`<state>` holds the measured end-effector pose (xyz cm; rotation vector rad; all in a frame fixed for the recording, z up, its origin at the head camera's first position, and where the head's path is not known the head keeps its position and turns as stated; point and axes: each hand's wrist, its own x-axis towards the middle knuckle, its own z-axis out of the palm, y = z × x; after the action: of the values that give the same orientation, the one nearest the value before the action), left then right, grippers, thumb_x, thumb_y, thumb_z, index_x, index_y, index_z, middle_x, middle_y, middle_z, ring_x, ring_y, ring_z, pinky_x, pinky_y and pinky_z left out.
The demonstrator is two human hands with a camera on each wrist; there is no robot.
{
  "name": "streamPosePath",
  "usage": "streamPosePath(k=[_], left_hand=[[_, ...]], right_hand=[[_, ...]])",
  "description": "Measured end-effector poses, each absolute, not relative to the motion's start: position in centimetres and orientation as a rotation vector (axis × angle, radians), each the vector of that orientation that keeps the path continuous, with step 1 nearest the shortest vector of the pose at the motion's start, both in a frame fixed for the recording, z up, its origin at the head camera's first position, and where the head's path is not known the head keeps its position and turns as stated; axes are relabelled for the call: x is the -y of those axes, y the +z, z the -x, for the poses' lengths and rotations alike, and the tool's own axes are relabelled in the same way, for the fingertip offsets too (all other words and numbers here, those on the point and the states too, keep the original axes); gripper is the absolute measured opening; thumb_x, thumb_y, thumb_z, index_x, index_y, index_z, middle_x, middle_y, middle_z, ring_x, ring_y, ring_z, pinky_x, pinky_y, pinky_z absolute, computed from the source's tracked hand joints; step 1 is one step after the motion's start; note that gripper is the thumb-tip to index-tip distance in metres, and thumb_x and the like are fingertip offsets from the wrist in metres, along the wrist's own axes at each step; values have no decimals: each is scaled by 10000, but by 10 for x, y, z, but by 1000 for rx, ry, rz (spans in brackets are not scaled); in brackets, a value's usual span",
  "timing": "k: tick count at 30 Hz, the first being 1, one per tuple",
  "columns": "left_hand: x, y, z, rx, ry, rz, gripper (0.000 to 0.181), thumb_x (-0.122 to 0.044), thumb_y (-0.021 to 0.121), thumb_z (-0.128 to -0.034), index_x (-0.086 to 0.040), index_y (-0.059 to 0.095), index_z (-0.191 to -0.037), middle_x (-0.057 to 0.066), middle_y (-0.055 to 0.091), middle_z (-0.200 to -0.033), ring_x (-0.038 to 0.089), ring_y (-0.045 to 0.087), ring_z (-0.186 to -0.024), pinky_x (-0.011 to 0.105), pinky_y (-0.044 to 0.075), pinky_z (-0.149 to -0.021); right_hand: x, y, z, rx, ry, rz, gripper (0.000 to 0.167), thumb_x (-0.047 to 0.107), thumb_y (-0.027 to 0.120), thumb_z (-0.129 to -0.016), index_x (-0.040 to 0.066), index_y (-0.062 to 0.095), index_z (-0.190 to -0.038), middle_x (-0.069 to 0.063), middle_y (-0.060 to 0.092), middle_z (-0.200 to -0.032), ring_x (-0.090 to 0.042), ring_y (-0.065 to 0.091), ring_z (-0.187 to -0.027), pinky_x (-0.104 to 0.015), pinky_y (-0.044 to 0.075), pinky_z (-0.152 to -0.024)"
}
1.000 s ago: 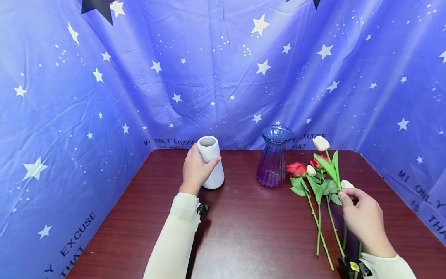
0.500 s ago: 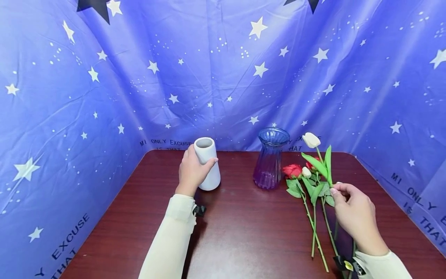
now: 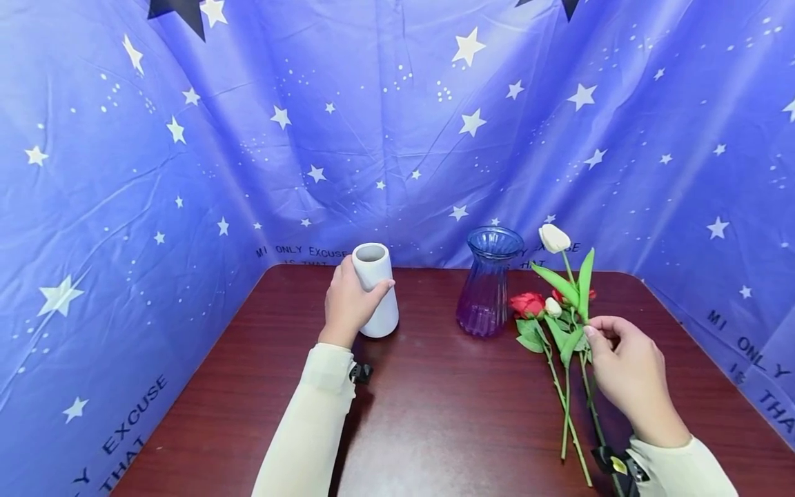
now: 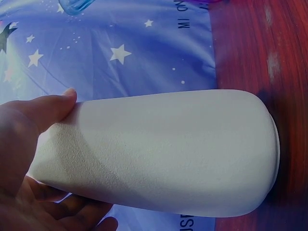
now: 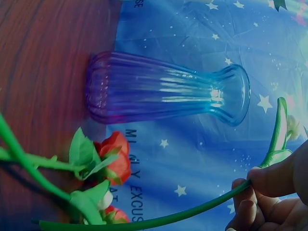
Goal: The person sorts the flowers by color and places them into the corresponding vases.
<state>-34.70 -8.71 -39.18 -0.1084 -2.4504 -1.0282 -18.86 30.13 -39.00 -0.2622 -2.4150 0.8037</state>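
Observation:
My left hand [image 3: 352,301] grips the upper part of a white vase [image 3: 381,310], thumb on one side and fingers round the other, as the left wrist view also shows. The vase [image 4: 163,154] stands upright on the table. Between thumb and fingers, my right hand [image 3: 633,376] pinches the green stem of a white tulip [image 3: 555,238], just below its leaves. That stem [image 5: 192,211] runs down past the fingers in the right wrist view. Beneath the held tulip lie red roses [image 3: 528,304] and a smaller white tulip [image 3: 553,307], their stems pointing toward me.
A ribbed glass vase [image 3: 487,290], blue at the top and purple below, stands between the white vase and the flowers. The dark red wooden table [image 3: 435,414] ends at a blue star-printed cloth [image 3: 385,138] behind and at both sides.
My right hand has lifted the white tulip a little and carried it left, over the lying flowers. My left hand keeps its grip on the white vase, which stays in place.

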Motion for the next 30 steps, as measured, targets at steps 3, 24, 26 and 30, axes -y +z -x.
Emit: streamPosePath(k=[3,24,26,30], left_hand=[[86,-391,347,2449,-1033,105,871,-582,813,-797,-107,469,-1441,113,603,-1211,347,649,-1021,525,554,-851],[85,-391,348,2458,-1017,106,872,-597,805,-798,-107,467,-1436,107,606,-1197,347,655,-1010,517,556,-848],[85,-392,348,2455,-1016,106,872,-597,805,-797,-107,469,-1434,109,606,-1194,349,656,-1005,517,557,-842],[85,-392,348,2453,-1017,108,865,-583,813,-797,-106,468,-1431,112,605,-1200,354,656,-1006,525,556,-840]], right_hand=[[-297,-386,191,2397,811,240,203,234,620,-1013,64,719,-1064,-48,614,-757,-63,473,-594,-267,353,-568],[-278,-367,201,2373,870,215,191,240,635,-1006,69,709,-1047,-53,619,-773,-51,487,-618,-249,372,-586],[-275,-365,203,2366,884,208,188,240,640,-1005,68,709,-1041,-51,614,-780,-46,481,-618,-246,370,-589],[-270,-362,206,2354,902,191,181,242,656,-1000,72,708,-1031,-43,602,-787,-49,469,-627,-245,362,-588]])
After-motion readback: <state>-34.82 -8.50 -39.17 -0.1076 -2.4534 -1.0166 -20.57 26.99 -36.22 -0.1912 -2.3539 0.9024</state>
